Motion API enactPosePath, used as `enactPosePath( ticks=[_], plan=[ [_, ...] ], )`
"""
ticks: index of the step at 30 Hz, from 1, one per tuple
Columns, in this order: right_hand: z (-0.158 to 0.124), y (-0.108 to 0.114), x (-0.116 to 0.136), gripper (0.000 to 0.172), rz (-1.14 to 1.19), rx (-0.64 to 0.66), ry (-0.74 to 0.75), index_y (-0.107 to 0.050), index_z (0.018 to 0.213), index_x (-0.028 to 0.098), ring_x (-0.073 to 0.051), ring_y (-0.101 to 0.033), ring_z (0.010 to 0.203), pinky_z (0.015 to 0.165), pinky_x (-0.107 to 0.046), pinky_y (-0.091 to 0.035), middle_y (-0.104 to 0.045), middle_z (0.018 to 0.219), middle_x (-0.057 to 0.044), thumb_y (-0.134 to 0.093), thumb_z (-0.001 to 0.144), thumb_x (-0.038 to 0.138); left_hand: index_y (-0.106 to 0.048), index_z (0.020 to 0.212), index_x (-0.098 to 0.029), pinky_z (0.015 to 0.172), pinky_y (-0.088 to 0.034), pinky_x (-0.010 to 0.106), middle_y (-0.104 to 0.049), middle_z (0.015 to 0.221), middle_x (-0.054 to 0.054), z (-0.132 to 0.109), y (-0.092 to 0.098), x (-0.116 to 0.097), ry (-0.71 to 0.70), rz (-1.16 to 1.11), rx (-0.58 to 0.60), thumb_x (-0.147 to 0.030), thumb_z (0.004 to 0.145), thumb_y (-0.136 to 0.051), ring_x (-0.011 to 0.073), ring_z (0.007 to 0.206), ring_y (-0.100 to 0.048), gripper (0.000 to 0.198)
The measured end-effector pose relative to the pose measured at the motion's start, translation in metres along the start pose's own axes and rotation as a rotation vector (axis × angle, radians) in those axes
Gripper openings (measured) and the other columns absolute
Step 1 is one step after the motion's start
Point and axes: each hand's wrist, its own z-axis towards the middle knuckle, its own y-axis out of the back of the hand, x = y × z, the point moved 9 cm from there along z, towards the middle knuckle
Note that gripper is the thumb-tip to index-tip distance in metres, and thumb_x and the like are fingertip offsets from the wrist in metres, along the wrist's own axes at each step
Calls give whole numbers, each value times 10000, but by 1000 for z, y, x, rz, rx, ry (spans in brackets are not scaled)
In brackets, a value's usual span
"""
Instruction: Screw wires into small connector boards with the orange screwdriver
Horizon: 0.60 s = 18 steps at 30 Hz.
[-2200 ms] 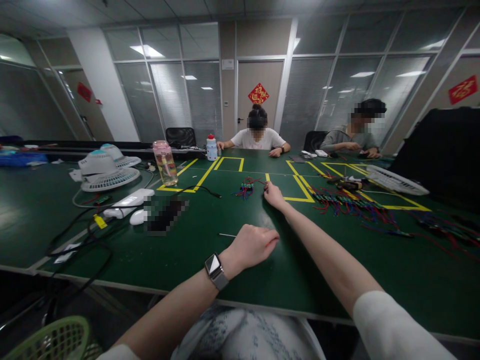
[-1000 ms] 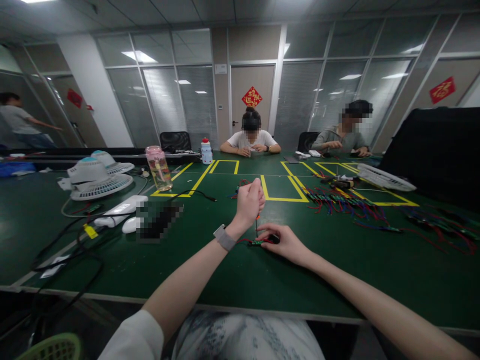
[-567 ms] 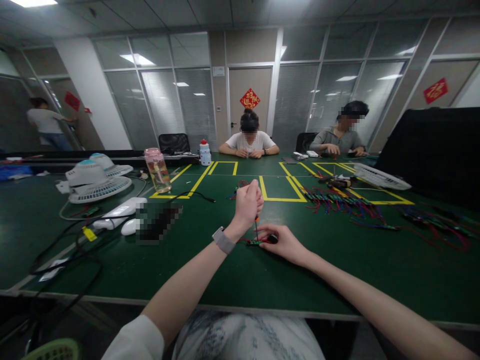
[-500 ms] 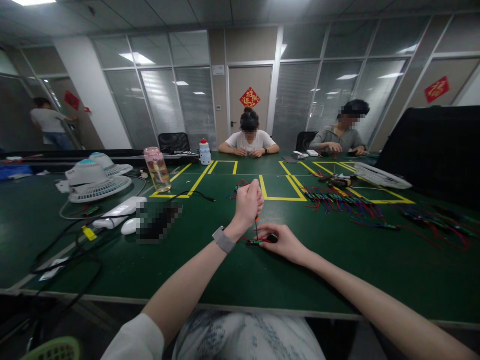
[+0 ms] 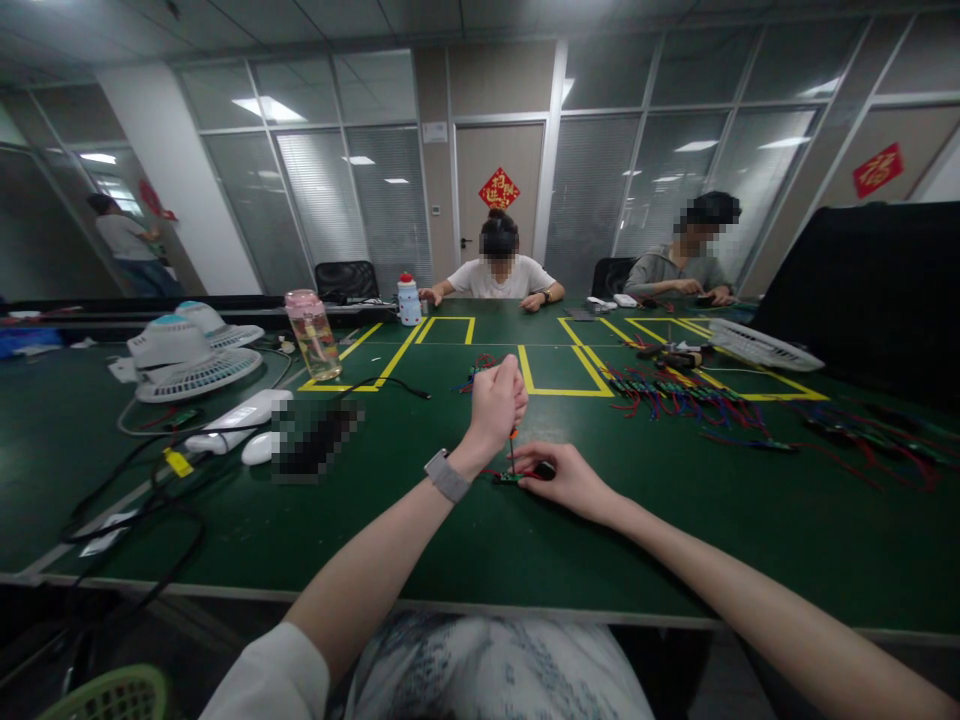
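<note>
My left hand [image 5: 496, 402] is a closed fist around the handle of a screwdriver [image 5: 513, 455]. Its thin dark shaft points straight down, with a bit of orange showing below the fist. The tip meets a small green circuit board [image 5: 508, 479] lying on the table, with red wires at its ends. My right hand [image 5: 566, 480] rests on the table, its fingers pinching the right end of the board. Something small and dark shows beneath those fingers. Behind my left fist lies a small bunch of wired boards [image 5: 484, 370].
Rows of wired boards [image 5: 675, 390] and a looser pile [image 5: 877, 440] lie to the right, near a black monitor [image 5: 877, 290]. On the left are a pink-lidded bottle [image 5: 312, 335], white fans [image 5: 191, 365], a power strip [image 5: 238, 420] and cables. Two people sit across the green table [image 5: 337, 540].
My hands, the screwdriver and the board hold nearly the same place. Across the table, the seated person has spread their hands apart, one reaching beside the white bottle.
</note>
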Motion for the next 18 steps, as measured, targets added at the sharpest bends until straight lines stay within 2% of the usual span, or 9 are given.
enactPosePath(
  ticks=[9,12,18],
  plan=[
    [0,0,1,292,-22,1,4,-663,1006,148,-180,-695,817,831,-362,-554,-743,888,-64,-654,714,157,-319,527,-194,302,-145,135,-281,379,-98,-2,-1,1,16,26,-12,-542,822,-531,13,278,-213,503],
    [0,0,4,291,-51,13,22,-661,1014,151,-173,-686,806,813,-343,-549,-736,886,-59,-642,724,140,-325,545,-194,318,-144,141,-275,396,-98,-4,-2,0,-3,16,30,-550,834,-503,18,300,-203,492],
    [-2,2,16,177,-330,9,132,-692,944,175,-163,-610,734,699,-291,-498,-666,807,-38,-650,772,185,-495,757,-184,433,-334,156,-449,611,-43,-18,2,-14,-193,235,84,-356,914,-370,63,473,-415,264]
  ],
)
